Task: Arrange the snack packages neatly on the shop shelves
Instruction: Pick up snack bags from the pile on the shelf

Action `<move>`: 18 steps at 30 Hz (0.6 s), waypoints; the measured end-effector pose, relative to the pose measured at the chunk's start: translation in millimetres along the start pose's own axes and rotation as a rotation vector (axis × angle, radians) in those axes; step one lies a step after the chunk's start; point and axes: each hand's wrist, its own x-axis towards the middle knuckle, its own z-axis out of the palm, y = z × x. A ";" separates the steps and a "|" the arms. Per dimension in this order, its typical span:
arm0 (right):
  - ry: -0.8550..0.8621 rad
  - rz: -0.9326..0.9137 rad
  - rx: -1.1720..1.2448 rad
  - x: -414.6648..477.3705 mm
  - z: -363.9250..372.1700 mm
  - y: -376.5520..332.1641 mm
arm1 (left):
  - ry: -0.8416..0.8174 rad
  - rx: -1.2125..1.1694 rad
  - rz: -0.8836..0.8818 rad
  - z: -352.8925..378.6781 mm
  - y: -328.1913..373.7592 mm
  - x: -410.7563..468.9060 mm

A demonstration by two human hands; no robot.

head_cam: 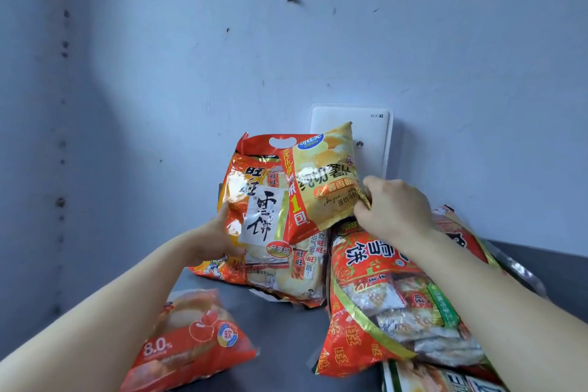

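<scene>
Pale wall behind; before the white router (pixel 375 143) my right hand (pixel 394 210) pinches the yellow crisp bag (pixel 324 178) by a corner, and just left of the router my left hand (pixel 219 239) grips the orange cracker bag (pixel 264 226). I'd stand both upright, labels forward, squeezing lightly.

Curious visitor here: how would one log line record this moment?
left grip: holds orange rice-cracker bag | right grip: pinches yellow chip bag | red bag: lying on shelf
</scene>
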 end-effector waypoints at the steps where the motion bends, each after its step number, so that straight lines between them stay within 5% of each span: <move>1: -0.025 -0.006 0.005 -0.8 -0.7 -2.8 | -0.023 -0.017 0.003 0.2 -0.8 -0.1; 5: -0.111 -0.037 0.003 -3.7 -3.9 -13.2 | -0.035 0.024 -0.030 0.9 9.3 1.1; 9: -0.120 -0.062 0.010 -10.0 -6.9 -21.0 | 0.264 0.307 0.127 14.7 43.8 -7.6; 11: -0.101 -0.066 0.037 -13.6 -6.9 -25.0 | 0.315 0.152 0.224 22.3 66.1 -17.8; 15: -0.028 -0.125 0.109 -25.0 -5.8 -25.9 | 0.038 -0.356 0.164 27.3 92.8 -34.2; 18: -0.039 -0.173 0.123 -34.6 -13.5 -19.2 | 0.076 -0.588 0.243 28.2 95.0 -41.1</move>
